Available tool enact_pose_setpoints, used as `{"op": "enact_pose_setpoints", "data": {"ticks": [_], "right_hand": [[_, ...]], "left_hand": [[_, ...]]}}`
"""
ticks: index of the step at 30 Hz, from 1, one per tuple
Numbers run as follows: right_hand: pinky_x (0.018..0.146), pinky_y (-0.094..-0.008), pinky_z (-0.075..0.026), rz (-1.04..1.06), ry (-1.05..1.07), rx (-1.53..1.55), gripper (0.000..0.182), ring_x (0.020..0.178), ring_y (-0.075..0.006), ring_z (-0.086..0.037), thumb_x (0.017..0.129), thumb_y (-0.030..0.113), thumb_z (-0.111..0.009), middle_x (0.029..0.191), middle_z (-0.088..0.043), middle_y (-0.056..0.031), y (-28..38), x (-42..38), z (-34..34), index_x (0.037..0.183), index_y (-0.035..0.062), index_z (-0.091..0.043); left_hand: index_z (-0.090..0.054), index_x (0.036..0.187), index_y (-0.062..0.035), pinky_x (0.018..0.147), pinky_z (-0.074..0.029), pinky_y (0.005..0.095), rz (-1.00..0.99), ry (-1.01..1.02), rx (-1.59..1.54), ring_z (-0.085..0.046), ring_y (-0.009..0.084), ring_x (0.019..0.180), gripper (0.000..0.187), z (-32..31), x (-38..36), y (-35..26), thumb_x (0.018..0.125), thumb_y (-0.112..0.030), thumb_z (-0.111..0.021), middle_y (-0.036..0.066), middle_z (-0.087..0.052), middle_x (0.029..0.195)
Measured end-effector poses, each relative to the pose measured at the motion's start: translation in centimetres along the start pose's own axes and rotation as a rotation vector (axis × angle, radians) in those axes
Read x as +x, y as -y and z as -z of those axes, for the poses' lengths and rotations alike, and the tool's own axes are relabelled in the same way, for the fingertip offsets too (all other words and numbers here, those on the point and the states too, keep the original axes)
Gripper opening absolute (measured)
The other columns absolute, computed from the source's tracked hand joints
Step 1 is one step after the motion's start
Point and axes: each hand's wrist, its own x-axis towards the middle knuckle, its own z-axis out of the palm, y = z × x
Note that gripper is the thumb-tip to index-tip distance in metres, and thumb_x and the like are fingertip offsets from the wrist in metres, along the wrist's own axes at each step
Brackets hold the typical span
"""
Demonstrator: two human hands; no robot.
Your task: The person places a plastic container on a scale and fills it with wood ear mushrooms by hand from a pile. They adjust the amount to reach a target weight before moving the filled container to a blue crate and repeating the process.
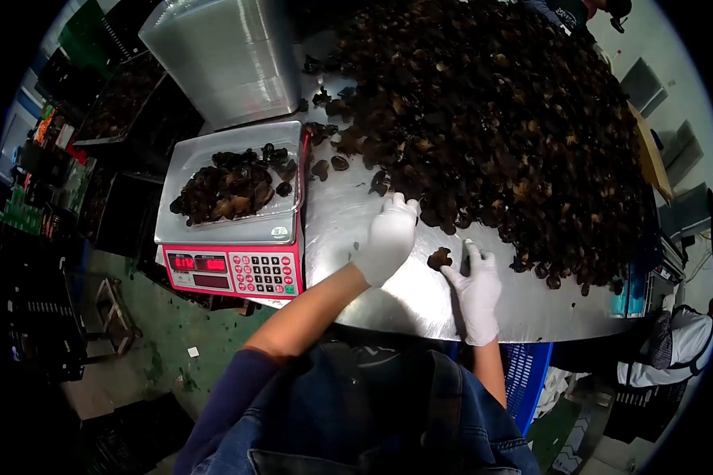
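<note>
Brown, crinkled mushrooms [499, 119] lie in a wide heap over the far and right part of a shiny metal table [337, 206], with a few loose ones near its left edge. The white-gloved left hand [390, 237] reaches to the heap's near edge, fingers bent; whether they grip anything I cannot tell. The white-gloved right hand [479, 297] is open, thumb and fingers apart, its thumb tip at a single small piece [440, 258] lying nearer than the heap. Left of both hands stands a pink scale [230, 269] with red lit digits, and on it a clear tray [249, 220] holds more mushrooms. Beyond the scale rises a stack of clear containers [226, 63]. A blue crate [527, 380] sits below the near edge, and a person in white [677, 348] is farther right.
</note>
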Motion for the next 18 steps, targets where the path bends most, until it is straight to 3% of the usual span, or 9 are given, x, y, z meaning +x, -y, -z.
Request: {"op": "enact_pose_setpoints", "data": {"ticks": [2,4,6,8,10,12,14,16,18], "right_hand": [[0.082,-0.0403,-0.051,0.110,-0.041,-0.055,0.059,0.101,-0.0332,-0.061,0.074,0.035,-0.081,0.114,-0.060,-0.0146,1.3,0.7,-1.2,0.126,0.0122,-0.063],[0.085,-0.0408,-0.051,0.102,0.038,0.011,0.045,0.099,-0.0346,-0.062,0.081,0.027,-0.075,0.115,-0.061,-0.0171,2.8,0.5,-0.9,0.120,0.0062,-0.064],[0.082,-0.0407,-0.052,0.133,-0.001,0.042,0.040,0.096,-0.0337,-0.064,0.079,0.023,-0.075,0.112,-0.062,-0.0156,1.9,0.7,-2.7,0.115,0.0077,-0.066],[0.078,-0.0408,-0.054,0.093,-0.018,0.035,0.034,0.090,-0.0321,-0.066,0.077,0.021,-0.075,0.108,-0.063,-0.0125,0.7,1.1,-4.2,0.107,0.0089,-0.068],[0.075,-0.0401,-0.054,0.096,-0.050,0.059,0.030,0.086,-0.0302,-0.067,0.075,0.019,-0.075,0.104,-0.065,-0.0103,0.2,1.4,-4.5,0.102,0.0088,-0.068],[0.074,-0.0359,-0.054,0.036,-0.026,0.270,0.024,0.080,-0.0284,-0.069,0.073,0.010,-0.075,0.092,-0.068,-0.0134,-0.5,1.7,-5.2,0.095,0.0051,-0.067],[0.074,-0.0340,-0.054,0.034,0.006,0.329,0.020,0.077,-0.0246,-0.069,0.075,0.007,-0.074,0.087,-0.068,-0.0146,-1.2,2.0,-5.6,0.094,0.0031,-0.067],[0.076,-0.0280,-0.052,0.015,0.057,0.535,0.019,0.079,-0.0141,-0.064,0.081,0.000,-0.072,0.088,-0.070,-0.0092,-0.2,2.5,-5.4,0.099,-0.0005,-0.067],[0.078,-0.0265,-0.052,0.020,0.112,0.665,0.021,0.081,-0.0130,-0.064,0.082,-0.001,-0.072,0.091,-0.069,-0.0077,1.9,4.0,-4.9,0.102,-0.0017,-0.066]], "left_hand": [[-0.060,0.110,-0.0037,0.071,-0.054,0.0415,0.014,-0.019,-0.045,-0.063,0.0319,0.088,0.029,-2.2,0.4,0.9,0.081,-0.004,-0.061,0.016,-0.057,0.103],[-0.063,0.098,-0.0054,0.072,-0.057,0.0331,-0.224,-0.198,-0.050,-0.063,0.0268,0.093,0.017,-2.6,0.0,1.6,0.082,-0.002,-0.058,0.016,-0.059,0.102],[-0.060,0.099,-0.0017,0.070,-0.054,0.0397,-0.086,-0.048,-0.042,-0.063,0.0327,0.087,0.018,-2.2,0.4,0.9,0.081,-0.001,-0.058,0.017,-0.058,0.097],[-0.060,0.096,-0.0022,0.071,-0.054,0.0393,-0.042,0.020,-0.066,-0.063,0.0335,0.085,0.014,0.4,0.3,0.0,0.081,-0.003,-0.059,0.016,-0.058,0.096],[-0.059,0.094,-0.0033,0.069,-0.055,0.0399,-0.114,-0.080,-0.015,-0.064,0.0328,0.083,0.014,3.4,-0.3,-0.1,0.081,-0.004,-0.060,0.015,-0.057,0.097],[-0.059,0.095,-0.0034,0.070,-0.054,0.0386,-0.069,-0.062,-0.132,-0.063,0.0293,0.083,0.016,8.5,-1.7,0.7,0.079,-0.004,-0.062,0.015,-0.057,0.097],[-0.060,0.092,-0.0034,0.065,-0.053,0.0359,-0.108,-0.331,-0.219,-0.063,0.0296,0.081,0.012,12.7,-3.6,2.5,0.081,-0.007,-0.062,0.014,-0.056,0.089],[-0.059,0.094,-0.0041,0.070,-0.050,0.0370,-0.293,-0.547,-0.116,-0.060,0.0298,0.082,0.015,17.6,-4.2,6.8,0.081,-0.008,-0.065,0.013,-0.054,0.089],[-0.064,0.091,-0.0032,0.076,-0.052,0.0362,0.077,-0.620,-0.098,-0.061,0.0282,0.081,0.014,22.6,-5.0,9.9,0.079,-0.006,-0.068,0.011,-0.059,0.094]]}}
